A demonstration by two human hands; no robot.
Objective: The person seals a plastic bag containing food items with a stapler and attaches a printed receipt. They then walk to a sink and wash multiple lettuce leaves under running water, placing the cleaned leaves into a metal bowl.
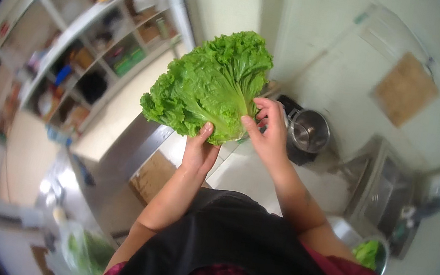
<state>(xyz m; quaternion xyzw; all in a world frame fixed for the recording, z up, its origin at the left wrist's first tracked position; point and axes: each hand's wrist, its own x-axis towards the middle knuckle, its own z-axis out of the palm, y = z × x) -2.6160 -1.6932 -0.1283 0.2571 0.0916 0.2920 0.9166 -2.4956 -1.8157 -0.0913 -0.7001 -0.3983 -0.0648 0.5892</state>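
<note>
A large head of green leaf lettuce (204, 87) is held up in front of me, its frilly leaves fanned toward the upper left. My left hand (201, 153) grips it from below, thumb on the near leaves and fingers behind. At the lettuce's right side, near the stem end, my right hand (267, 130) has thumb and forefinger bent toward each other at the leaf edge. Whether a leaf is pinched between them is hard to make out.
A steel pot (308, 131) stands on the floor beyond my right hand. To the right is a metal sink (386, 197), with a steel bowl (381, 256) of greens nearer me. Cubby shelves (96, 58) line the left above a counter (116, 112). A plastic bag (82, 247) of greens lies lower left.
</note>
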